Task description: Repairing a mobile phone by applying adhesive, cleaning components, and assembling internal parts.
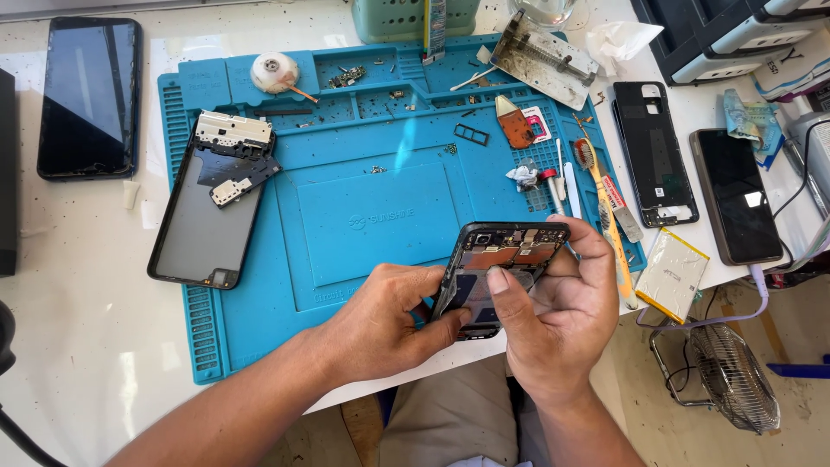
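Both my hands hold an opened phone (506,251) with its back removed, circuit board showing, tilted above the front edge of a blue work mat (372,216). My left hand (389,324) grips the phone's lower left side. My right hand (558,311) wraps the right side, its thumb pressing on the phone's inner middle. A small tool tip pokes out beside my right hand's fingers, mostly hidden.
On the mat lie a phone back shell with loose parts (212,203), a tape roll (274,71), a brush (605,207) and tweezers. Around it rest a dark phone (91,95), a back cover (653,151), another phone (735,195), a battery (673,275). A fan (735,385) stands on the floor.
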